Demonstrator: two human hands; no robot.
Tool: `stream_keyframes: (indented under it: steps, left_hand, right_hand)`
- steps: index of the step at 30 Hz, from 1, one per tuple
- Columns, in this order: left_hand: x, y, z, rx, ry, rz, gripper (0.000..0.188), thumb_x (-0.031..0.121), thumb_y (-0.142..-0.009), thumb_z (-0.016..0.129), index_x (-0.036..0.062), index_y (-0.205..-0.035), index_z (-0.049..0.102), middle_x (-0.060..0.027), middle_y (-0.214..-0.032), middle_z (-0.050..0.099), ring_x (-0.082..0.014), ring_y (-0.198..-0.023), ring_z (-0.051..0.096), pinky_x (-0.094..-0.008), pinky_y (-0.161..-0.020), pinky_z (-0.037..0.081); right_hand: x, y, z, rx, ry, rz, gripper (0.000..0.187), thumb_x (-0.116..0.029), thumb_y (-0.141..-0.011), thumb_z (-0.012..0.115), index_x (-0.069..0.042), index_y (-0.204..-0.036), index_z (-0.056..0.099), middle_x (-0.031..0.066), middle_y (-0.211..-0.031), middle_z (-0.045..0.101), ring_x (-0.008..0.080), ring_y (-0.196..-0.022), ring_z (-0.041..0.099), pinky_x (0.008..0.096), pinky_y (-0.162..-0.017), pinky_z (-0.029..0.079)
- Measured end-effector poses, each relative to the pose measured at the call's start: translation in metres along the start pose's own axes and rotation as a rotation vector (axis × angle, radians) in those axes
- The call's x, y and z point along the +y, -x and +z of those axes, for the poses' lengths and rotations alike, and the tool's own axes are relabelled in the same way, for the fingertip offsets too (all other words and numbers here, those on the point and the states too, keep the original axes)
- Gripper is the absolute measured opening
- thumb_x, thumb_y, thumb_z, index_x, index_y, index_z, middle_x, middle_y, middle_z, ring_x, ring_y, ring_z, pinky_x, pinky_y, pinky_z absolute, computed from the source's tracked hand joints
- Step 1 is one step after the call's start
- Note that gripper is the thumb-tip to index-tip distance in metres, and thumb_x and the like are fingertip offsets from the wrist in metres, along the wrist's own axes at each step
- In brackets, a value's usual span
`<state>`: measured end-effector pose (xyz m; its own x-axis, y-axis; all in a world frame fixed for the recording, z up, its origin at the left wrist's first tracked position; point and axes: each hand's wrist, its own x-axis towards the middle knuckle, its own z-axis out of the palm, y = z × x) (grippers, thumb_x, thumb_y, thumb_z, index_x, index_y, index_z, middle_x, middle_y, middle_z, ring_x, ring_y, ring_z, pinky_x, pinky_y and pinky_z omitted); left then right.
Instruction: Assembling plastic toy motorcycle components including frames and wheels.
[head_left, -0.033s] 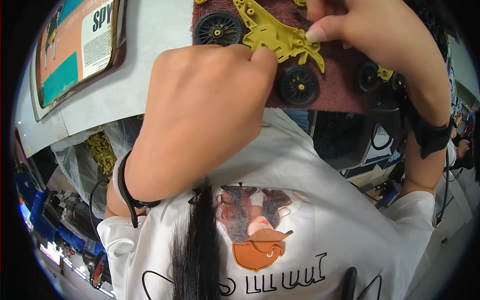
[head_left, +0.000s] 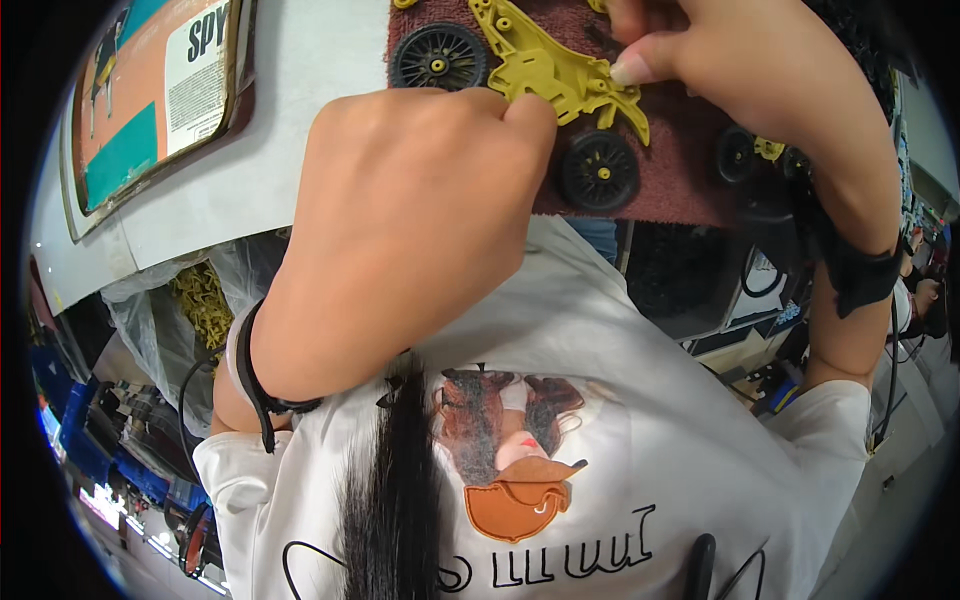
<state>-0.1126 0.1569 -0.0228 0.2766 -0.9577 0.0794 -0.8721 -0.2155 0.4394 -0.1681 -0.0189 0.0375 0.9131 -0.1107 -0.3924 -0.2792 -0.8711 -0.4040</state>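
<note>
A yellow plastic toy-vehicle frame [head_left: 545, 75] with pegs and slots lies over a dark red cloth. My left hand [head_left: 420, 190] is closed at its near left edge; the thumb side meets the plastic, while the other fingertips are hidden below. On the right end my right hand [head_left: 735, 55] pinches the same frame, its thumb pressed against the rim. Beside the frame are a black spoked wheel [head_left: 440, 60] with a yellow hub, partly behind my left hand, and a second black wheel [head_left: 600, 172] closer to me.
The dark red cloth [head_left: 680, 185] covers part of a white tabletop [head_left: 290, 50]. A printed tin-like board [head_left: 130, 110] sits at left. Small black wheels with a yellow part [head_left: 768, 147] lie by my right wrist. Below the table edge, a clear bag holds yellow pieces [head_left: 203, 310].
</note>
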Motion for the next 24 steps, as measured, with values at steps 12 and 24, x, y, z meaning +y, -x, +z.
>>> stream_keyframes:
  steps: [12, 24]
  left_hand:
    - [0.022, 0.012, 0.007, 0.004, 0.034, -0.177, 0.028, 0.026, -0.087, 0.066, 0.0059, -0.072, 0.053, -0.0083, -0.059, 0.057, -0.0299, -0.051, 0.058, -0.0389, -0.046, 0.043]
    - [0.002, 0.022, -0.037, 0.154, 0.454, -0.384, 0.016, 0.012, -0.088, 0.069, -0.0026, -0.087, 0.065, 0.0003, -0.061, 0.057, -0.0030, -0.055, 0.048, -0.0192, -0.051, 0.036]
  right_hand:
    - [-0.025, -0.014, -0.014, 0.351, 0.105, -0.285, 0.035, -0.006, -0.072, 0.075, 0.006, -0.099, 0.056, 0.0190, -0.086, 0.064, 0.0259, -0.072, 0.063, 0.0339, -0.065, 0.050]
    - [-0.003, -0.047, -0.011, 0.105, 0.025, -0.459, 0.023, -0.009, -0.069, 0.076, 0.006, -0.084, 0.068, 0.0207, -0.072, 0.065, 0.0299, -0.071, 0.065, 0.0359, -0.067, 0.052]
